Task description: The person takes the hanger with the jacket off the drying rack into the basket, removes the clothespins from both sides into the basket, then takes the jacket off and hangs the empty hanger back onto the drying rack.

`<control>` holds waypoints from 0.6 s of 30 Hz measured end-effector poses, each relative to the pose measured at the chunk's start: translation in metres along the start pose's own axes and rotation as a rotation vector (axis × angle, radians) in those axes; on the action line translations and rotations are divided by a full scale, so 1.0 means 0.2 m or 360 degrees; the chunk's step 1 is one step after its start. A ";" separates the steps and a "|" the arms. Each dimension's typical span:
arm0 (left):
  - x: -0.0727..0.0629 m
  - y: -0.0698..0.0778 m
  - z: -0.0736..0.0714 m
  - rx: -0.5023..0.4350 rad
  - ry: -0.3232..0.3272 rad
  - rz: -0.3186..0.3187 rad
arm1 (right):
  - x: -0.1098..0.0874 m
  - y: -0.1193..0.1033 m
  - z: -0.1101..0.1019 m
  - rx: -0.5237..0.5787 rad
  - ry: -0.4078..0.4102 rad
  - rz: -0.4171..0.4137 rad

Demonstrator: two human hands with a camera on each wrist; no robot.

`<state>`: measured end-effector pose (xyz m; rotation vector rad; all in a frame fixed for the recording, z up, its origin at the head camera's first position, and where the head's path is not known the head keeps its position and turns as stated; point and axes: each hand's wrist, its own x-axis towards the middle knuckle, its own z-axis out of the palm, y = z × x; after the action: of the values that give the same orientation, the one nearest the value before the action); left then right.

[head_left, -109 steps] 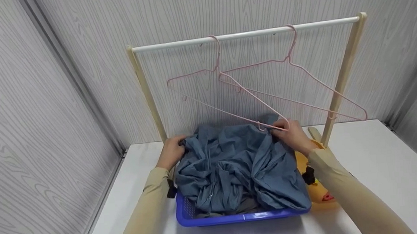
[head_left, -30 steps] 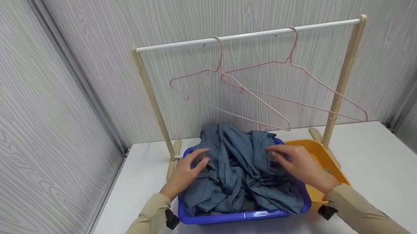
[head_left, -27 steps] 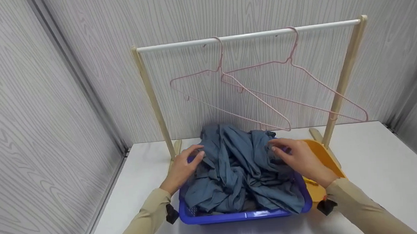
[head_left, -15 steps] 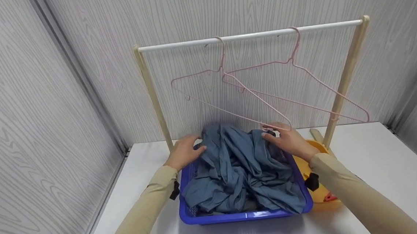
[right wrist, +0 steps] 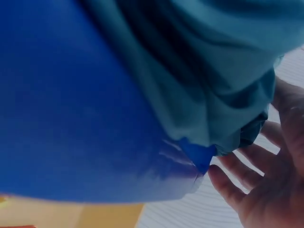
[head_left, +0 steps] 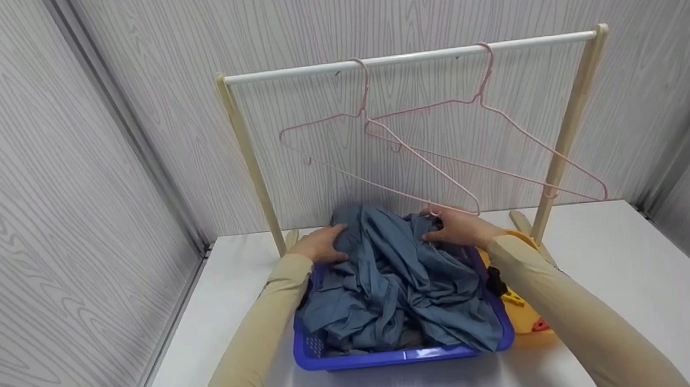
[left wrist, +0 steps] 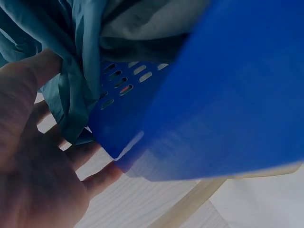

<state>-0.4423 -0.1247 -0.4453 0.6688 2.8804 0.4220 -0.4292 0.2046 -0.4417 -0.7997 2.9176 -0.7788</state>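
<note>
A crumpled blue-grey cloth (head_left: 387,275) lies heaped in a blue plastic basket (head_left: 369,359), its far end bulging over the back rim. My left hand (head_left: 323,245) is at the heap's far left side. In the left wrist view, the thumb lies in front of a hanging fold and the spread fingers reach behind it, near the basket's corner. On the far right side, my right hand (head_left: 459,227) reaches round the cloth with fingers spread; the right wrist view shows fingertips right at its hanging edge. Some darker grey fabric (left wrist: 147,21) shows inside the basket.
Two pink wire hangers (head_left: 421,158) (head_left: 535,137) hang from the white rod (head_left: 420,57) of a wooden-legged rack behind the basket, the left one overlapping my right hand. A yellow bin (head_left: 534,338) with small yellow and red items stands right of the basket. Patterned walls enclose the white table.
Earlier both hands held the cloth's far corners, then let go and hovered over the heap, fingers apart. Since then they have moved to its far end and inward against its sides.
</note>
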 end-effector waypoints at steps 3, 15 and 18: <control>0.01 -0.01 -0.01 -0.0027 0.0039 0.0016 | 0.01 0.00 0.00 -0.0046 0.0002 -0.0088; 0.02 -0.02 -0.01 -0.0118 0.0259 -0.0008 | 0.02 -0.03 0.02 -0.0270 0.0226 -0.0120; 0.03 -0.02 -0.01 -0.0140 0.0313 0.0015 | 0.02 -0.04 0.01 -0.0315 0.0289 -0.0101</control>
<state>-0.4498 -0.1264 -0.4444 0.6608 3.0204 0.6458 -0.4288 0.1959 -0.4394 -0.8837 3.1851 -0.6027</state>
